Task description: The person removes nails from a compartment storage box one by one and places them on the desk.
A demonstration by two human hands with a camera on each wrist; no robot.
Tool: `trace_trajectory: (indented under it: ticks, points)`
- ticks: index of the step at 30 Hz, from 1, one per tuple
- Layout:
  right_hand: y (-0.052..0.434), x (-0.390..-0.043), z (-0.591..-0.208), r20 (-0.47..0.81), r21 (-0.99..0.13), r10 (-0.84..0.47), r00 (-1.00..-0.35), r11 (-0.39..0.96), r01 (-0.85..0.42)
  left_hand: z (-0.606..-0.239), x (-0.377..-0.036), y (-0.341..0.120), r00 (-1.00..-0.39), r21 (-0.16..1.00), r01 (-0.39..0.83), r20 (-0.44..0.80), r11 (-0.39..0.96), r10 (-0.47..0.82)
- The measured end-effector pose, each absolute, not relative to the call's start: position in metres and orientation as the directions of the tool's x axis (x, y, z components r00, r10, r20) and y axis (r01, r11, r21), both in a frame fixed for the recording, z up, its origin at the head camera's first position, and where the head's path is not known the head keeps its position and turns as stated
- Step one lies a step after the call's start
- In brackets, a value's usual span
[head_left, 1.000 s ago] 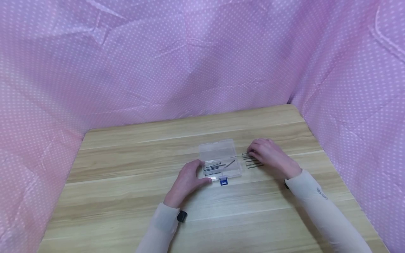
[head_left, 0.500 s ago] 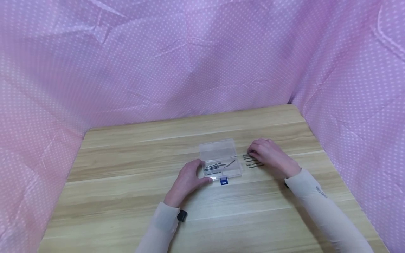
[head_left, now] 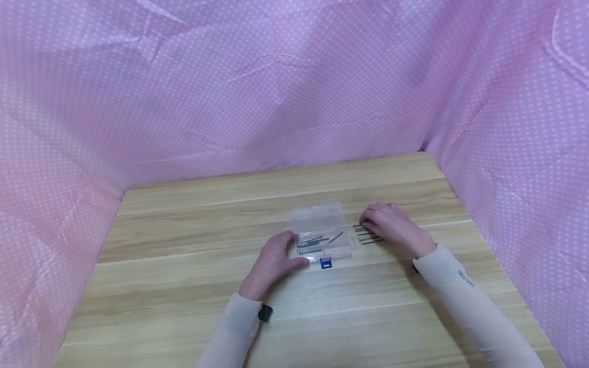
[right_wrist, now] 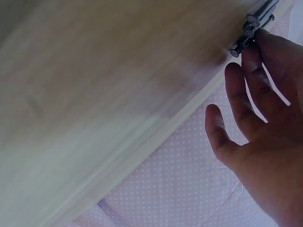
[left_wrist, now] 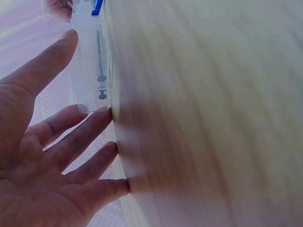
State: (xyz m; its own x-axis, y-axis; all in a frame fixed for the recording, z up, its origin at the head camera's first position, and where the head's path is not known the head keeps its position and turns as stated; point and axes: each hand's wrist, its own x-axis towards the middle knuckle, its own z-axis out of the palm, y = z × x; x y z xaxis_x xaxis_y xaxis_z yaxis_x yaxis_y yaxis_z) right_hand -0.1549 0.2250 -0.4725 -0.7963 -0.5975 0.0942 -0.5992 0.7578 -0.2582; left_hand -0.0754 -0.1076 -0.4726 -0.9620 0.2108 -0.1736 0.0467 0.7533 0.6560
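A small clear plastic box (head_left: 320, 232) lies open on the wooden table (head_left: 184, 266), with several nails (head_left: 313, 241) inside and a blue latch (head_left: 325, 262) at its near edge. My left hand (head_left: 291, 249) rests against the box's left end, fingers straight in the left wrist view, where the left hand (left_wrist: 85, 113) touches the box (left_wrist: 87, 56). My right hand (head_left: 366, 221) lies over a row of loose nails (head_left: 370, 238) right of the box. In the right wrist view a fingertip (right_wrist: 251, 52) touches the nail heads (right_wrist: 248, 28); no grip on them shows.
Pink dotted cloth (head_left: 276, 87) walls in the table at the back and both sides. The table's far edge meets the cloth; its right edge runs close to my right sleeve (head_left: 465, 301). A black band (head_left: 264, 313) sits at my left wrist.
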Motion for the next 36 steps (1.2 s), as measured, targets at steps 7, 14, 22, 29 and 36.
trace_trajectory:
  ticks: [7,14,22,29,36]
  points:
    - [0.227,-0.155,-0.472,0.094,-0.26,-0.606,-0.79,0.751,-0.607,-0.474,-0.076,-0.108,-0.962,0.655,0.054,-0.168,0.753,0.215]
    - [0.227,-0.153,-0.47,0.143,-0.276,-0.598,-0.789,0.741,-0.612,-0.474,-0.077,-0.108,-0.962,0.654,0.061,-0.164,0.754,0.22]
    - [0.225,-0.143,-0.465,0.218,-0.25,-0.598,-0.771,0.729,-0.637,-0.474,-0.077,-0.108,-0.961,0.655,0.054,-0.171,0.754,0.217]
    - [0.218,-0.136,-0.464,0.29,-0.236,-0.597,-0.748,0.713,-0.661,-0.473,-0.078,-0.108,-0.961,0.655,0.049,-0.174,0.754,0.214]
    - [0.209,-0.127,-0.461,0.329,-0.258,-0.59,-0.737,0.695,-0.671,-0.472,-0.077,-0.108,-0.961,0.657,0.046,-0.177,0.753,0.213]
